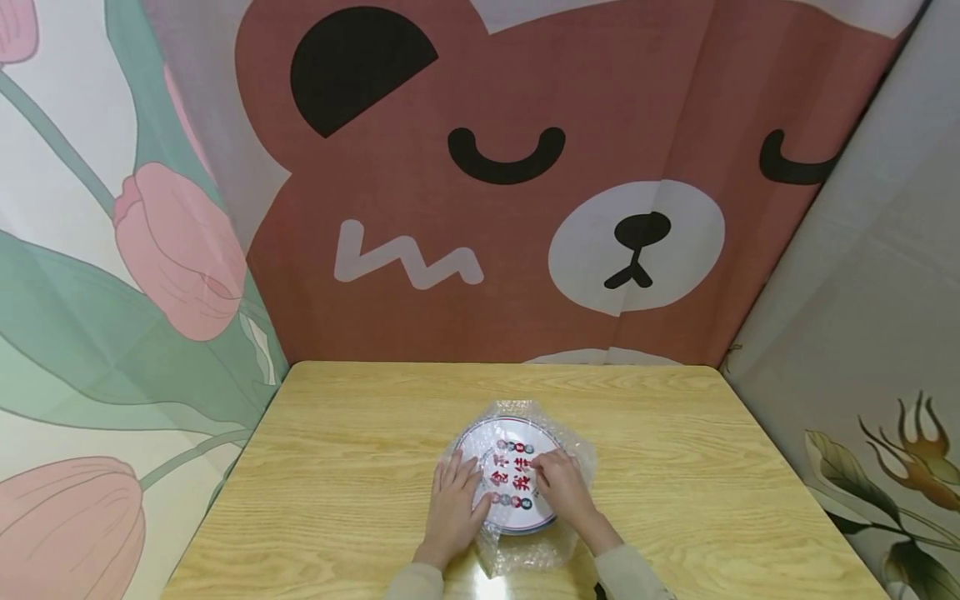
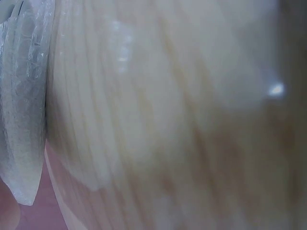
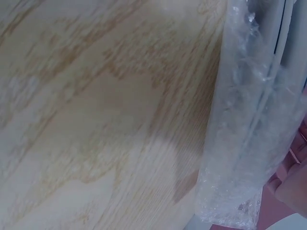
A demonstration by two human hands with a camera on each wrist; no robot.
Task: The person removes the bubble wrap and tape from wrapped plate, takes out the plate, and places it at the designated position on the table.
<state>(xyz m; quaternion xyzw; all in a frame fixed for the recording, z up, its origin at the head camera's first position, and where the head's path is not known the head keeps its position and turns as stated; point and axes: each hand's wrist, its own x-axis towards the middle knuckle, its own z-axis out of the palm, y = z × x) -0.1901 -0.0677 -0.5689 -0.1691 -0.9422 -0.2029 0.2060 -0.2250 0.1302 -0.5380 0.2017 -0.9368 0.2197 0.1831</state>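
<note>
A round white plate (image 1: pixel 517 521) with red characters and small round figures lies face up on the table, inside clear bubble wrap (image 1: pixel 581 450). In the right wrist view, several stacked rims show through the bubble wrap (image 3: pixel 240 134). Over the plate's left side rests my left hand (image 1: pixel 452 500), its fingers spread and fairly straight, the thumb pointing in across the face. My right hand (image 1: pixel 564 487) is on the right side, fingers bent, thumb and fingertips pinching the wrap near the characters. Only a bit of the left hand (image 2: pixel 7 206) shows in the left wrist view.
The light wood table (image 1: pixel 337 467) extends around the wrapped plate, its far edge against a brown bear-print curtain (image 1: pixel 420 192). Floral cloths hang at the left (image 1: pixel 60 333) and right (image 1: pixel 847 333) sides.
</note>
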